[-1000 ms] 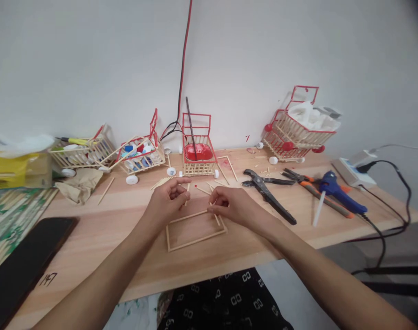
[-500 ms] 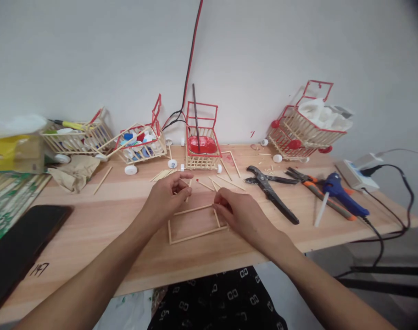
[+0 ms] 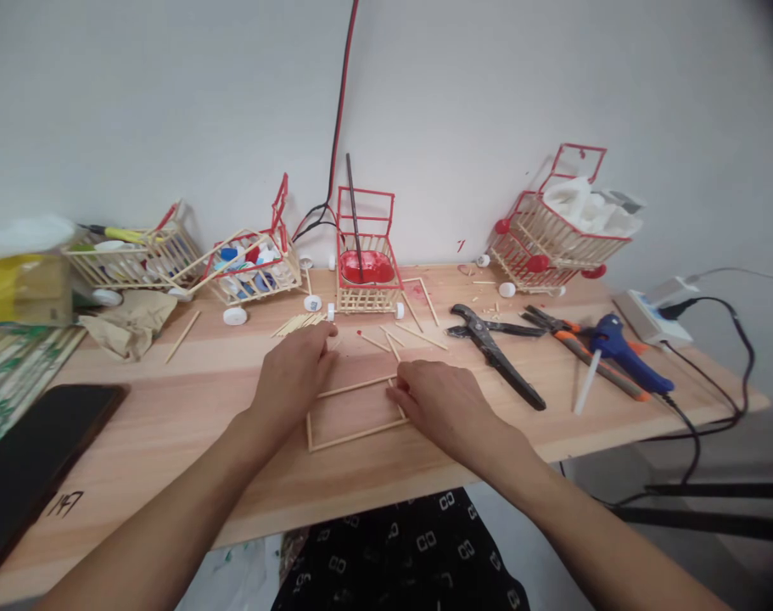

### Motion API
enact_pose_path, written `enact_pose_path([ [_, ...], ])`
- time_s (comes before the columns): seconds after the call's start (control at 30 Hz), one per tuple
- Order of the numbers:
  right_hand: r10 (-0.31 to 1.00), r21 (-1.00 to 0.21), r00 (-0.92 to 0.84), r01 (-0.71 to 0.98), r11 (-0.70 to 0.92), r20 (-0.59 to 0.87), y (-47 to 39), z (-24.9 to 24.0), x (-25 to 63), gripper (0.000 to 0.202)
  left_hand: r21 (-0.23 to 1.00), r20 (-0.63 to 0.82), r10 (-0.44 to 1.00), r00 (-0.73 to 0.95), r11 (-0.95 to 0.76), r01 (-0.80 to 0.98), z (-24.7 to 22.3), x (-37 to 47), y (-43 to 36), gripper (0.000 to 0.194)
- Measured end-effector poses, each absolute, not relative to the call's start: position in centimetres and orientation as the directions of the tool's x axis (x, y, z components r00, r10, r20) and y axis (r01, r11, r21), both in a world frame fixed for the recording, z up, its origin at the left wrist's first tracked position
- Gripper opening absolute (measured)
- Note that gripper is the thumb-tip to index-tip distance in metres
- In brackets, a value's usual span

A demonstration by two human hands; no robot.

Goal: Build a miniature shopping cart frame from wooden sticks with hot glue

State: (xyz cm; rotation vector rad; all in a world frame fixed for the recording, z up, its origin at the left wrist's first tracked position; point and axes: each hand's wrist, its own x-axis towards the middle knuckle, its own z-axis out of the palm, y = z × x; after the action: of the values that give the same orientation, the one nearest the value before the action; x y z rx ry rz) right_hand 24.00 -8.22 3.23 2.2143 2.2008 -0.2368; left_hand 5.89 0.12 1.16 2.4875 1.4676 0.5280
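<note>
A rectangular frame of thin wooden sticks (image 3: 361, 435) lies flat on the wooden table (image 3: 188, 441). At the frame's right end, my right hand (image 3: 434, 399) has its fingers pressed together around a stick there. My left hand (image 3: 295, 365) rests by the frame's upper left corner, its fingers bent; its fingertips are mostly turned away, and whatever they may hold is hidden. Loose sticks (image 3: 421, 337) lie just beyond my hands, and a pile of short sticks (image 3: 300, 322) is behind my left hand.
Stick-built carts (image 3: 368, 299) stand along the wall. Pliers (image 3: 501, 361), orange-handled pliers (image 3: 606, 369), a blue glue gun (image 3: 631, 356) and a power strip (image 3: 653, 318) with cables lie right. A phone (image 3: 42, 458) and crumpled brown paper (image 3: 131, 322) are at left.
My left hand has turned over and lowered toward the table, and the stick near its fingers no longer shows. My right hand stays at the frame's right end. The view has shifted slightly.
</note>
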Motion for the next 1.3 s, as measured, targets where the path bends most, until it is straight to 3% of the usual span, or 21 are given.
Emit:
enact_pose_path([
  [0.17, 0.985, -0.050, 0.018, 0.998, -0.027, -0.170, -7.7, 3.7, 23.6, 0.025, 0.245, 0.151, 0.876, 0.458, -0.482, 0.841, 1.1, 5.9, 0.0, 0.020],
  [0.43, 0.987, -0.060, 0.023, 0.998, -0.033, -0.161, -7.5, 3.1, 23.7, 0.025, 0.280, 0.134, 0.873, 0.468, -0.487, 0.828, 1.5, 5.8, 0.2, 0.015],
  [0.53, 0.991, -0.099, 0.021, 0.995, -0.034, -0.133, -7.6, 2.8, 24.2, 0.024, 0.377, 0.184, 0.875, 0.448, -0.484, 0.790, 1.2, 5.6, 0.6, 0.018],
  [0.6, 0.994, -0.152, 0.006, 0.988, -0.023, -0.114, -7.7, 2.6, 24.6, 0.023, 0.532, 0.185, 0.889, 0.418, -0.448, 0.719, 1.1, 5.4, 1.0, 0.021],
  [0.7, 0.994, -0.267, -0.006, 0.963, -0.023, -0.108, -7.8, 2.4, 25.3, 0.021, 0.820, 0.080, 0.923, 0.377, -0.276, 0.501, 1.3, 5.3, 1.4, 0.025],
  [0.8, 0.994, -0.383, -0.013, 0.923, -0.028, -0.104, -7.7, 2.2, 26.0, 0.018, 0.960, -0.052, 0.923, 0.381, -0.059, 0.274, 1.4, 5.2, 1.6, 0.029],
  [1.0, 0.997, -0.501, -0.071, 0.864, 0.047, -0.029, -6.3, 2.6, 27.0, 0.024, 0.979, -0.174, 0.848, 0.501, 0.204, -0.005, 1.1, 5.4, 1.5, 0.032],
  [1.13, 0.998, -0.442, -0.026, 0.896, 0.051, 0.062, -4.2, 2.5, 26.5, 0.021, 0.959, -0.182, 0.818, 0.546, 0.271, -0.086, 1.7, 5.6, 1.3, 0.029],
  [1.3, 0.998, -0.331, -0.008, 0.943, 0.029, 0.064, -2.4, 1.9, 24.5, 0.021, 0.941, -0.199, 0.795, 0.573, 0.318, -0.115, 2.1, 5.7, 1.2, 0.029],
])
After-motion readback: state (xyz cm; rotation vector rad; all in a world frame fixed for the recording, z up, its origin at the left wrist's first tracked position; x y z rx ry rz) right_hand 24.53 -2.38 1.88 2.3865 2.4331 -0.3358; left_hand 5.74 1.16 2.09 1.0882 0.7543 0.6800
